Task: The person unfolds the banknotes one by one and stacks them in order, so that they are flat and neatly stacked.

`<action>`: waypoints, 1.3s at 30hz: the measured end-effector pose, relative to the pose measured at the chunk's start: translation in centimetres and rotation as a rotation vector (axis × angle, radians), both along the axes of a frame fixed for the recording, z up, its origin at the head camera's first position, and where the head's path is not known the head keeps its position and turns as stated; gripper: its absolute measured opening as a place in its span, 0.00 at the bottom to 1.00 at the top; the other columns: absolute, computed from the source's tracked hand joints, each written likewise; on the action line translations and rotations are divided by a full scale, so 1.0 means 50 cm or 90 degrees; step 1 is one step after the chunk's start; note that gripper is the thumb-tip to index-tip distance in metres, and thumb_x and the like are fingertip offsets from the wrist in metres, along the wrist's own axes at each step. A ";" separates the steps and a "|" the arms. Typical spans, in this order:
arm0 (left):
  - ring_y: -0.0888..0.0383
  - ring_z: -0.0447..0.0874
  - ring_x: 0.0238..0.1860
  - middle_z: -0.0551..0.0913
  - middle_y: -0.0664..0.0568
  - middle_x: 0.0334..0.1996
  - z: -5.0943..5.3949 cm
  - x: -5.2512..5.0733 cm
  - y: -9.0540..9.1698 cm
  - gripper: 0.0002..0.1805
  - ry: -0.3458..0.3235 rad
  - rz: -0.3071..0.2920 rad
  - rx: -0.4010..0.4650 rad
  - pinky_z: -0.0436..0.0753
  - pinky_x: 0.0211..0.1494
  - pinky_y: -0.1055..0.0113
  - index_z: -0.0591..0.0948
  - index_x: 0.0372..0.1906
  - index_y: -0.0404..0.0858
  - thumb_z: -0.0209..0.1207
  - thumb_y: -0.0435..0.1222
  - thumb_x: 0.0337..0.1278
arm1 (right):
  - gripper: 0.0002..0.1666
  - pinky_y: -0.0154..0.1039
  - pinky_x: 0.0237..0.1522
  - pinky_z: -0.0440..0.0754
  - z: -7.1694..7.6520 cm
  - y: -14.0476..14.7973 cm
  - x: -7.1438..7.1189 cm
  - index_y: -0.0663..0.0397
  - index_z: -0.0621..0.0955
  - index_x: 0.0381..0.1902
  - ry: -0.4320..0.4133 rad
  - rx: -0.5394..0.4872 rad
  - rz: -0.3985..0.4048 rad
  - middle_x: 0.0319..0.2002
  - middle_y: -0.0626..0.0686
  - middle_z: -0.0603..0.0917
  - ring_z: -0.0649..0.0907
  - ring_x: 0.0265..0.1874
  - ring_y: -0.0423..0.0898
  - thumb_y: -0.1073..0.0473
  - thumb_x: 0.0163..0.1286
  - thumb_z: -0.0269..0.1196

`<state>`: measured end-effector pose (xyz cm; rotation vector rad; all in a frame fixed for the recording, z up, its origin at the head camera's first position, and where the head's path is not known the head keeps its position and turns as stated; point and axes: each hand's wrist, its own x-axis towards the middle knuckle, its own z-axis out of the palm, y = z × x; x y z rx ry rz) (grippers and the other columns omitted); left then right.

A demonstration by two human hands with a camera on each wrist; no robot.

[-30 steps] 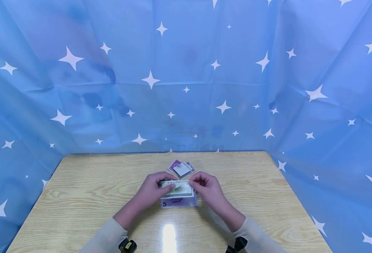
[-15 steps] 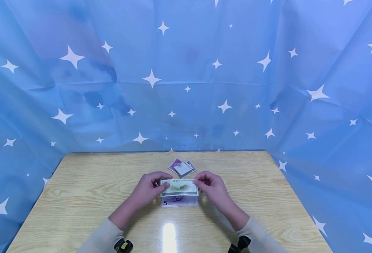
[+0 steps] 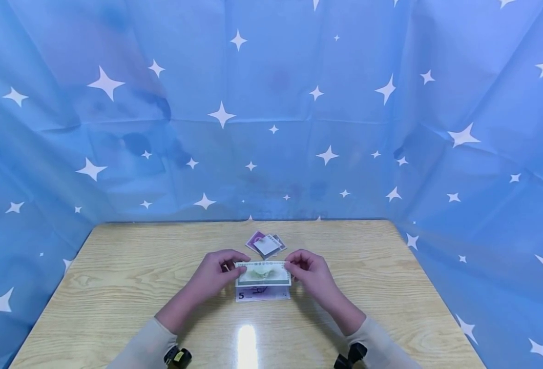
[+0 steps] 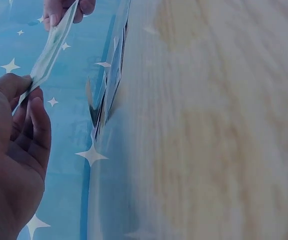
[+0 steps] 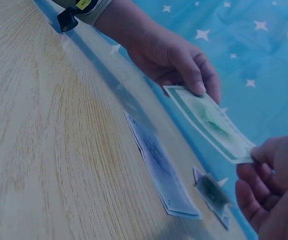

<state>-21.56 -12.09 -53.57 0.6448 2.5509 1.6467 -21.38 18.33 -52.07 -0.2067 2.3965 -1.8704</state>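
Observation:
A green and white banknote (image 3: pixel 263 274) is stretched between both hands, raised above the table. At its left end, my left hand (image 3: pixel 212 277) pinches it between thumb and fingers, as the left wrist view also shows. The opposite end is pinched by my right hand (image 5: pixel 279 185), thumb on the near face. Beneath the green note lies a purple banknote (image 3: pixel 263 293) with a "5" in its corner, flat on the wood; in the right wrist view it looks like the top of a small stack. The green note partly covers it in the head view.
Behind the hands, a small loose pile of folded notes (image 3: pixel 267 246) lies on the wooden table (image 3: pixel 151 271). A blue curtain with white stars (image 3: pixel 271 154) hangs at the table's far edge. A dark wrist device (image 3: pixel 178 357) sits on the left sleeve.
The left hand has slid outward to the left end of the green banknote, uncovering its face. The note has shifted slightly right and levelled; the right hand moved slightly right too.

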 end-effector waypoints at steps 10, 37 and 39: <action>0.58 0.84 0.39 0.88 0.62 0.40 0.011 -0.012 -0.007 0.11 -0.033 -0.048 -0.084 0.86 0.39 0.63 0.92 0.55 0.51 0.70 0.35 0.75 | 0.05 0.33 0.32 0.78 -0.015 0.007 -0.008 0.56 0.89 0.47 0.064 0.094 0.067 0.34 0.52 0.85 0.78 0.29 0.43 0.68 0.76 0.71; 0.64 0.82 0.39 0.86 0.63 0.37 -0.001 -0.045 0.013 0.08 0.006 -0.099 -0.269 0.84 0.44 0.63 0.93 0.47 0.45 0.71 0.30 0.69 | 0.07 0.36 0.34 0.81 -0.036 -0.013 -0.009 0.52 0.89 0.43 0.135 0.339 0.112 0.32 0.42 0.83 0.79 0.30 0.39 0.69 0.74 0.71; 0.64 0.82 0.39 0.86 0.63 0.37 -0.001 -0.046 0.014 0.08 0.009 -0.099 -0.276 0.84 0.45 0.63 0.93 0.47 0.45 0.71 0.30 0.69 | 0.07 0.36 0.34 0.81 -0.037 -0.015 -0.008 0.51 0.89 0.43 0.133 0.357 0.111 0.32 0.41 0.82 0.79 0.30 0.39 0.69 0.75 0.71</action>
